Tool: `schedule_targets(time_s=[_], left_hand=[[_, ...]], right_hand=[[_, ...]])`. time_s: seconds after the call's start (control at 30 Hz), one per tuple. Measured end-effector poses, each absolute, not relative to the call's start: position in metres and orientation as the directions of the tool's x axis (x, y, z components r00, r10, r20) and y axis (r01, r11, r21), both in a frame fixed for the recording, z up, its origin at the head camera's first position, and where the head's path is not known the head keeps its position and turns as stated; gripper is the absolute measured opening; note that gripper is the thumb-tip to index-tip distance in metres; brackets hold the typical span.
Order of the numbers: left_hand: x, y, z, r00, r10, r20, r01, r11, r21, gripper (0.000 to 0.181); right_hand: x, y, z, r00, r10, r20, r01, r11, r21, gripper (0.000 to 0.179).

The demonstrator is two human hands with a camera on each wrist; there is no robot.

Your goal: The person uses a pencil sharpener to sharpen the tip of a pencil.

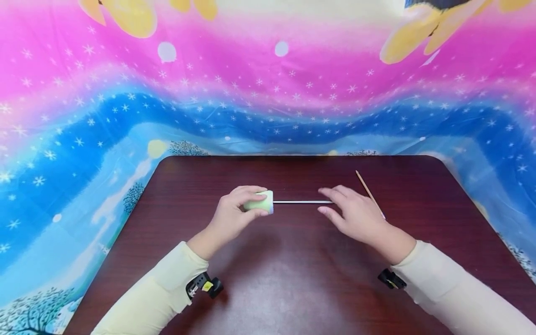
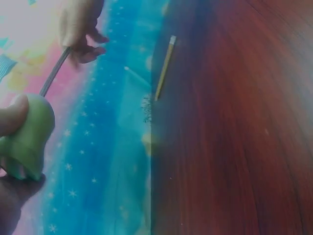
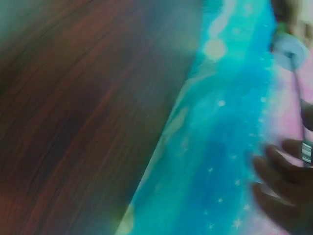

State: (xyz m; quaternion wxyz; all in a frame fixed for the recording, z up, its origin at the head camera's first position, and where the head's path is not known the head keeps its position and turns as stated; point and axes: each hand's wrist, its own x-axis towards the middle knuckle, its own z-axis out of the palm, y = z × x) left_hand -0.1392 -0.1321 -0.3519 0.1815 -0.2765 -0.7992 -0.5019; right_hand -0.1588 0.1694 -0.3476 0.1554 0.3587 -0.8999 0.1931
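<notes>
My left hand (image 1: 230, 209) grips a light green pencil sharpener (image 1: 259, 202) with a pale end face, thumb below and fingers above. A slim silvery-grey pencil (image 1: 297, 202) sticks straight out of that face toward the right, its other end inside the sharpener. Around the pencil's far end my right hand (image 1: 356, 211) is spread, thumb and fingertips apart on either side of it. The right wrist view is blurred, but a banded silver ferrule (image 3: 306, 152) shows beside the right fingers.
A yellow pencil (image 1: 368, 190) lies slantwise on the dark wooden table (image 1: 209, 172), just beyond the right hand. Behind the table's back edge hangs a pink and blue patterned cloth (image 1: 251, 93), which also runs down both sides.
</notes>
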Motion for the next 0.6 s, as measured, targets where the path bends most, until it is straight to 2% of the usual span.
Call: schedule_targets(time_s=[0.03,0.1,0.2,0.27,0.3,0.37,0.43,0.5,0.6], left_hand=[[-0.139,-0.132,-0.351,-0.829,0.229,0.510,0.559,0.322,0.764,0.035],[-0.139,-0.133,-0.349,-0.893,0.187,0.409,0.447,0.281,0.849,0.035],[-0.139,-0.134,-0.346,-0.926,0.192,0.325,0.366,0.250,0.896,0.036],[-0.139,-0.136,-0.346,-0.926,0.215,0.311,0.361,0.257,0.896,0.037],[-0.139,-0.137,-0.345,-0.921,0.227,0.316,0.369,0.258,0.893,0.037],[-0.138,-0.139,-0.345,-0.903,0.249,0.350,0.411,0.263,0.873,0.037],[-0.137,-0.140,-0.345,-0.873,0.268,0.407,0.473,0.271,0.838,0.036],[-0.137,-0.140,-0.346,-0.828,0.287,0.482,0.554,0.281,0.784,0.036],[-0.139,-0.138,-0.347,-0.730,0.321,0.603,0.683,0.325,0.654,0.035]], right_hand=[[-0.159,0.169,-0.351,-0.619,-0.583,0.527,-0.728,0.678,-0.105,0.039],[-0.162,0.169,-0.357,-0.439,-0.577,0.689,-0.749,0.658,0.074,0.041],[-0.166,0.167,-0.363,-0.190,-0.555,0.810,-0.769,0.596,0.229,0.036],[-0.166,0.165,-0.363,-0.098,-0.548,0.831,-0.782,0.558,0.276,0.031],[-0.165,0.164,-0.363,-0.083,-0.548,0.832,-0.791,0.544,0.279,0.030],[-0.162,0.163,-0.362,-0.108,-0.555,0.825,-0.817,0.522,0.244,0.032],[-0.158,0.162,-0.360,-0.182,-0.565,0.805,-0.836,0.520,0.176,0.037],[-0.154,0.162,-0.358,-0.288,-0.564,0.774,-0.852,0.520,0.062,0.041],[-0.149,0.163,-0.353,-0.499,-0.559,0.662,-0.836,0.511,-0.198,0.029]])
